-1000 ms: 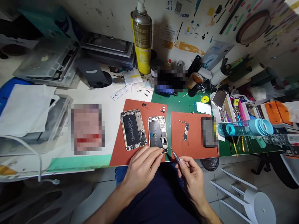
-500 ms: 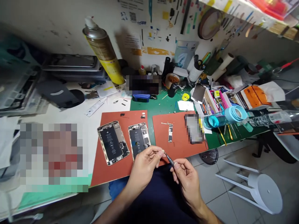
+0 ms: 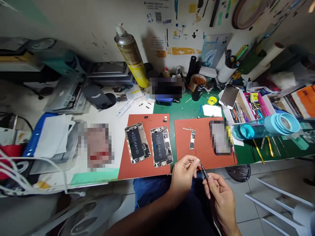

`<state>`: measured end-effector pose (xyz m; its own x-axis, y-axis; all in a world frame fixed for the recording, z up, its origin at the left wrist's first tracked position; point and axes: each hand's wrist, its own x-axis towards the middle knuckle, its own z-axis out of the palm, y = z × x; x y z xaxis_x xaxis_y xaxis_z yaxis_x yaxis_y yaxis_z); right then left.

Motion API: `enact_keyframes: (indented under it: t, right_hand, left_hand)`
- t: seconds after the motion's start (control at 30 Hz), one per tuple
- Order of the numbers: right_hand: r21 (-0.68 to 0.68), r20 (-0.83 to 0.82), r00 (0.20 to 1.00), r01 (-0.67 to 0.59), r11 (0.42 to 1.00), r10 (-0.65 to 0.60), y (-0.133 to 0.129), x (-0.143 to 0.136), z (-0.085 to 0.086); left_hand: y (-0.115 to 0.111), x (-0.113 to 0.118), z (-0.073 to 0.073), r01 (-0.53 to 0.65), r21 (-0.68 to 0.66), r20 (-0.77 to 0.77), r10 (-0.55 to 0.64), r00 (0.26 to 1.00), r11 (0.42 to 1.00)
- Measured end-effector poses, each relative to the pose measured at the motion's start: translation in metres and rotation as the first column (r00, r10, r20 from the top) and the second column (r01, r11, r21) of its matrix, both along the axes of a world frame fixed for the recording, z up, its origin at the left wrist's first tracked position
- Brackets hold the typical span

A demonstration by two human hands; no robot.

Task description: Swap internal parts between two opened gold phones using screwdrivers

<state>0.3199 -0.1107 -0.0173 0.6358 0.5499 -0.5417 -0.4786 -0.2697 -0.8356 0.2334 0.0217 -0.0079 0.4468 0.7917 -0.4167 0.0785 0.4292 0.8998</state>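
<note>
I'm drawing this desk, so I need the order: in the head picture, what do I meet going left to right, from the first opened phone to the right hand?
left opened phone → right opened phone → left hand → slim dark tool → right hand

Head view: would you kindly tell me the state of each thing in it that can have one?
Left phone: opened, insides exposed.
Right phone: opened, insides exposed.
Circuit board: lying on the right mat.
Slim tool: held by the right hand.
Left hand: pinched near the tool's tip.
Spray can: standing.
</note>
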Motion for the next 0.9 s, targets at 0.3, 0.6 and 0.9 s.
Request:
enact_keyframes:
  t: [0.3,0.6,0.9]
  right_hand:
    - [0.073,-0.048,0.995,0.088,0.993,-0.085,0.017,-0.003,0.005]
    - [0.060,0.045,0.989,0.141,0.988,-0.144,0.015,0.007,0.009]
    - [0.021,0.069,0.990,0.120,0.993,-0.121,0.011,0.009,0.011]
  left_hand:
    - [0.005,-0.006,-0.002,0.129,0.347,-0.221,-0.053,0.974,0.929]
    - [0.029,0.012,-0.015,0.446,0.668,-0.569,0.023,0.822,0.596]
    - [0.033,0.018,-0.018,0.553,0.713,-0.667,0.176,0.724,0.431]
